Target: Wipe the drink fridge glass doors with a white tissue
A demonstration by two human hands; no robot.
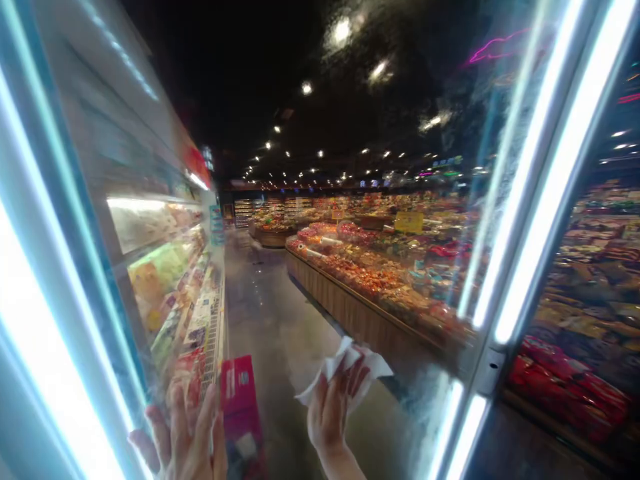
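My right hand (330,413) is raised against a misted glass door (280,313), shut on a crumpled white tissue (345,367) pressed to the pane. My left hand (183,433) lies flat on the same glass at the lower left, its fingers apart and holding nothing. A red carton (237,387) shows through the glass between my hands. It could be standing beyond the door, and its lower part is blurred.
Bright LED light strips (537,167) run up the door frames on both sides. A lit chilled shelf unit (165,280) stands on the left. A wood-sided display island of packaged food (370,280) lines a shop aisle, and red packets (565,380) fill the right.
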